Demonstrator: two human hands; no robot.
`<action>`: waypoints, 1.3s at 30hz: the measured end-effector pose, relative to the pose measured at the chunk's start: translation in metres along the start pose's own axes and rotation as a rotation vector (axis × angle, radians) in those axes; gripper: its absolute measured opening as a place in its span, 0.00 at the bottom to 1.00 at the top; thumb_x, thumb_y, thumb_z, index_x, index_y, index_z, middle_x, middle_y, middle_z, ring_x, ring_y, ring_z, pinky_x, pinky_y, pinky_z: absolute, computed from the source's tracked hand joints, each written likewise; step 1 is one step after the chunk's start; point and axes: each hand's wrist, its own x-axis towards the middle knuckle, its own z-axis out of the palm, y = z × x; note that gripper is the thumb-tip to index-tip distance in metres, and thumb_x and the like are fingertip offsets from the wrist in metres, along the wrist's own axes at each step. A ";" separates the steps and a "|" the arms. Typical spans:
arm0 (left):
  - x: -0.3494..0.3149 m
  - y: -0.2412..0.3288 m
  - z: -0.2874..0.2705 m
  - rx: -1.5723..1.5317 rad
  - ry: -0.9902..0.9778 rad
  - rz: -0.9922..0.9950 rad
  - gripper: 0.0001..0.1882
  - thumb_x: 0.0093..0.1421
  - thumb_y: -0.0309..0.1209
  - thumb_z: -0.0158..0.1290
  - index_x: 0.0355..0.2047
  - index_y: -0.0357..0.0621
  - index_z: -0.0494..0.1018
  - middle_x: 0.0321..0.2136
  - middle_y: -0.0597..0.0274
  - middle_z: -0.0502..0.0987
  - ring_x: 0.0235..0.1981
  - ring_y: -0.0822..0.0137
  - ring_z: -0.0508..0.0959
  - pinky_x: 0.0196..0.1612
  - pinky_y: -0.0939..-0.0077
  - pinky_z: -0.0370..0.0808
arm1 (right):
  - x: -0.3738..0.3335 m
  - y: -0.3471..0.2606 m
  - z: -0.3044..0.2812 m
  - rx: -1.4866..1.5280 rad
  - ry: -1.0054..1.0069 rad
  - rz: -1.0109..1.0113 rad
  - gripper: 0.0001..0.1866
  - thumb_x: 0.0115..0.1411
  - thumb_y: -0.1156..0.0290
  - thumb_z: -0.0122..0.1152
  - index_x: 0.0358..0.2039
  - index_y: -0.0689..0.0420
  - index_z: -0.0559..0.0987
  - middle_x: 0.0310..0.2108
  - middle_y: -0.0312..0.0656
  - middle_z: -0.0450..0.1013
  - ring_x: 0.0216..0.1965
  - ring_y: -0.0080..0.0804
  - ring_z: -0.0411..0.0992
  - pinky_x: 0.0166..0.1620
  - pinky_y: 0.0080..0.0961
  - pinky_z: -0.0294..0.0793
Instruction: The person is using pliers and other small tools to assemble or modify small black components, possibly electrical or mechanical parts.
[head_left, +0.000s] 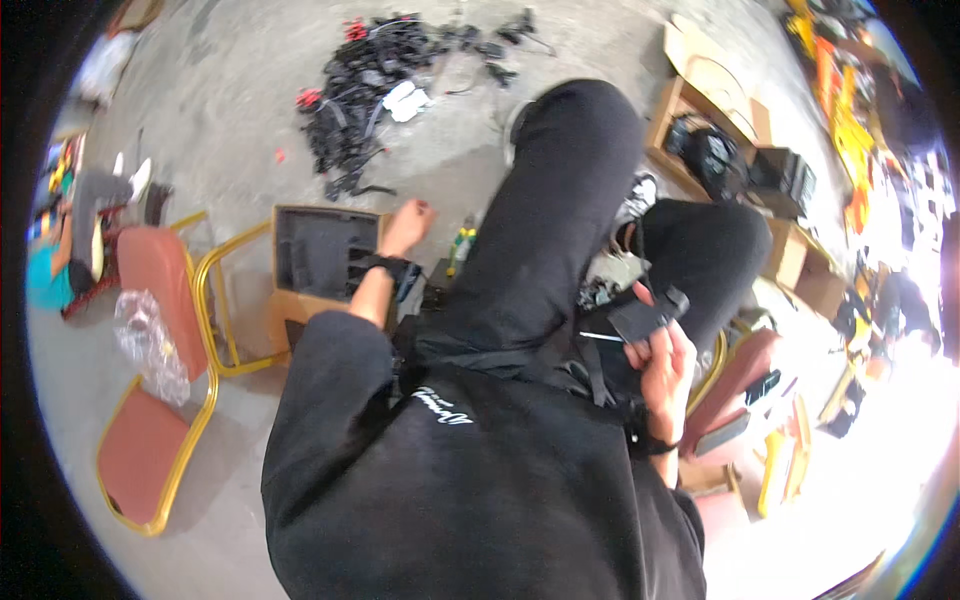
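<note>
My right hand (pixel 668 362) is closed around a small black box-shaped device (pixel 640 318) above my right thigh. A dark cord runs up from the device along my leg. A thin white stick-like piece (pixel 600 337) points left from beside those fingers; whether they hold it I cannot tell. My left hand (pixel 405 228) is over the right edge of an open cardboard box (pixel 384 232) lined with dark foam. Its fingers look bent and partly hidden, with nothing plainly in them. A yellow-green bottle-like item (pixel 462 248) stands between that hand and my left leg.
A heap of black cables and parts (pixel 365 85) covers the floor ahead. Chairs with gold frames (pixel 158 435) are at the left and right. Ahead on the right, an open cardboard box (pixel 662 118) holds a black bag (pixel 710 160). Another person (pixel 75 225) is at the far left.
</note>
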 end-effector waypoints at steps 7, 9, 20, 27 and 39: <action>-0.184 0.247 -0.076 -0.250 0.286 0.719 0.09 0.70 0.23 0.50 0.46 0.36 0.79 0.27 0.67 0.75 0.26 0.79 0.72 0.30 0.82 0.69 | 0.010 -0.018 0.019 0.017 -0.141 0.063 0.22 0.78 0.70 0.42 0.68 0.57 0.70 0.21 0.25 0.59 0.22 0.13 0.57 0.27 0.18 0.61; -0.223 0.293 -0.082 -0.287 0.025 0.904 0.08 0.67 0.20 0.51 0.43 0.35 0.80 0.30 0.62 0.78 0.28 0.77 0.75 0.31 0.81 0.72 | 0.008 -0.023 0.019 -0.059 -0.153 0.023 0.22 0.77 0.71 0.43 0.68 0.58 0.70 0.20 0.27 0.60 0.21 0.14 0.59 0.26 0.19 0.62; -0.243 0.344 -0.040 -0.024 -0.006 1.271 0.17 0.52 0.16 0.66 0.43 0.38 0.83 0.34 0.57 0.79 0.32 0.63 0.81 0.33 0.72 0.79 | -0.011 -0.026 -0.001 -0.296 -0.064 -0.194 0.08 0.70 0.75 0.51 0.33 0.66 0.72 0.17 0.52 0.67 0.16 0.43 0.68 0.25 0.35 0.67; -0.246 0.341 -0.030 0.032 0.014 1.327 0.16 0.55 0.15 0.65 0.44 0.35 0.79 0.35 0.54 0.80 0.33 0.60 0.82 0.34 0.71 0.80 | -0.011 -0.026 -0.005 -0.320 -0.059 -0.270 0.09 0.70 0.74 0.52 0.33 0.66 0.72 0.18 0.57 0.69 0.20 0.57 0.71 0.26 0.39 0.68; -0.238 0.329 -0.024 0.048 0.068 1.423 0.20 0.54 0.16 0.66 0.48 0.33 0.77 0.37 0.52 0.81 0.35 0.57 0.83 0.37 0.69 0.81 | -0.014 -0.024 -0.004 -0.424 -0.014 -0.361 0.08 0.69 0.73 0.53 0.33 0.65 0.71 0.20 0.58 0.71 0.23 0.58 0.75 0.27 0.43 0.71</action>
